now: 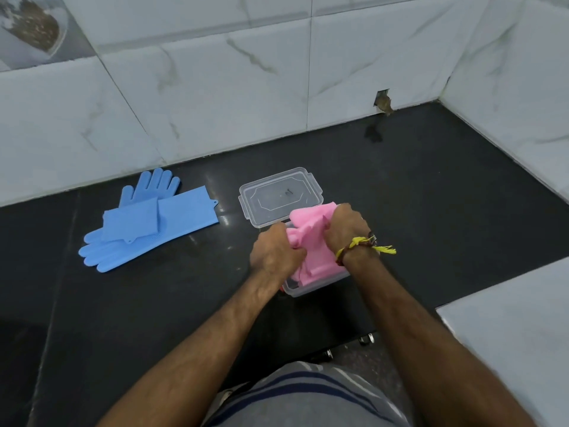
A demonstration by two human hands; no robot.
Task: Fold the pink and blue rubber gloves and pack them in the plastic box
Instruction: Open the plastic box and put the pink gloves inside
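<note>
Black counter (431,186) – blue gloves (147,220), lid (278,195), box (308,288).

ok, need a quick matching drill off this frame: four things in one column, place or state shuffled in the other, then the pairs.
Things:
1. pink gloves
2. blue gloves
3. lid
4. yellow thread band

Places/states:
A. lying flat on the dark counter, left of the box, untouched
B. tied round the right wrist
C. lying behind the plastic box, off it
D. bunched, gripped by the left hand and right hand over the box

Pairs: 1-D, 2-A, 3-C, 4-B
</note>
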